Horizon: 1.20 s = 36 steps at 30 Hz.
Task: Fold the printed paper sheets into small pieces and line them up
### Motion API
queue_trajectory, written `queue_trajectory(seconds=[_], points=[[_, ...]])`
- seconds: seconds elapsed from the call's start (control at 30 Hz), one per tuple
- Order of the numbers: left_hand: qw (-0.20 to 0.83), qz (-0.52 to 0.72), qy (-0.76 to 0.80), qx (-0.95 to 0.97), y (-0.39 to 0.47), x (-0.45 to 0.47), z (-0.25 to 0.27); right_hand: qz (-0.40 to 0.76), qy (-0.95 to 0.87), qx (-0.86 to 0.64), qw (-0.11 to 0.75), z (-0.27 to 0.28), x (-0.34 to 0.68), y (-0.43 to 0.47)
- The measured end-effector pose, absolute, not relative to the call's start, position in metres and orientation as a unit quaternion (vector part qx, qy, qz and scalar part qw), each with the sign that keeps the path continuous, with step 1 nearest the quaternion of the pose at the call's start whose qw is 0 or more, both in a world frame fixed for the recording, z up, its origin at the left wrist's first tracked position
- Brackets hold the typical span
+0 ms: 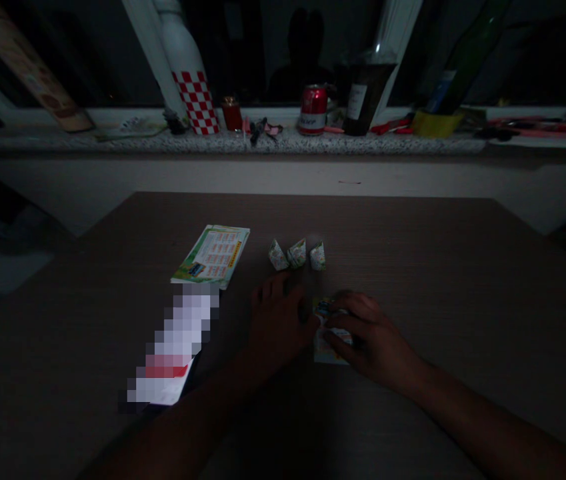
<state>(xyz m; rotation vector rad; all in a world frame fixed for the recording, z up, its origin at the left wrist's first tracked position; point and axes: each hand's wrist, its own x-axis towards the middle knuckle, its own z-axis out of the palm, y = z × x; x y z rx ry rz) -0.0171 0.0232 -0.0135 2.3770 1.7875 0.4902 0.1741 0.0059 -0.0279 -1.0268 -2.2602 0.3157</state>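
Observation:
Flat on the table lies a small printed paper sheet [327, 353], mostly covered by my fingers. My right hand [375, 337] rests over it with curved fingers apart, fingertips on the paper. On the sheet's left edge is the thumb of my left hand [283, 320]; its other fingers are spread on the table and somewhat blurred. Just beyond that hand stand three small folded paper pieces in a row: a left one [277, 256], a middle one [297, 254] and a right one [317, 257].
A stack of printed calendar sheets [215, 257] lies at the left, with a lit phone [177, 343], partly pixelated, nearer me. Along the windowsill [263, 143] stand a checkered bottle [197, 93], a red can [313, 110], a dark cup [363, 93] and a green bottle [470, 63].

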Motion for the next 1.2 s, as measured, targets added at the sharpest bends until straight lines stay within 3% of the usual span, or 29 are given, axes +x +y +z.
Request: queue_trajectory(seconds=[1.2], points=[[0.069,0.182,0.588,0.785,0.023,-0.0165,-0.0147,0.123,-0.856,-0.397,0.307,-0.0253,0.1728,0.0057]])
